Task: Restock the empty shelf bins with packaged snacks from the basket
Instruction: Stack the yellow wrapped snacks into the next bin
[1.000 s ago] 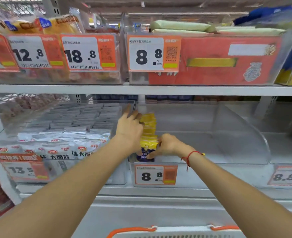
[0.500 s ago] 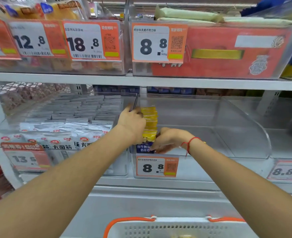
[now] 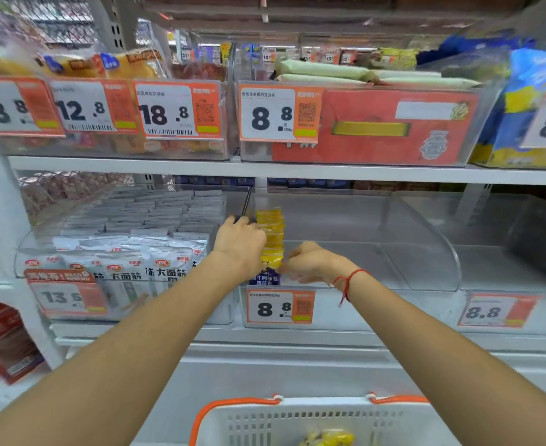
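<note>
Yellow snack packets (image 3: 270, 235) stand in a glossy row along the left wall of the clear plastic bin (image 3: 426, 249) at the shelf's front edge. The left hand (image 3: 241, 244) presses against their left side, its fingers hidden behind it. The right hand (image 3: 310, 263) is blurred, its curled fingers pinching the nearest packet; the white slotted basket (image 3: 323, 423) is cut off below.

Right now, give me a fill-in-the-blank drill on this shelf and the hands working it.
1. The packets lined up in the clear bin are ____ in colour.
2. The price tag on that bin reads ____.
3. The string on the right wrist is ____.
4. The white basket has ____ handles.

Missing words: yellow; 8.8; red; orange
</note>
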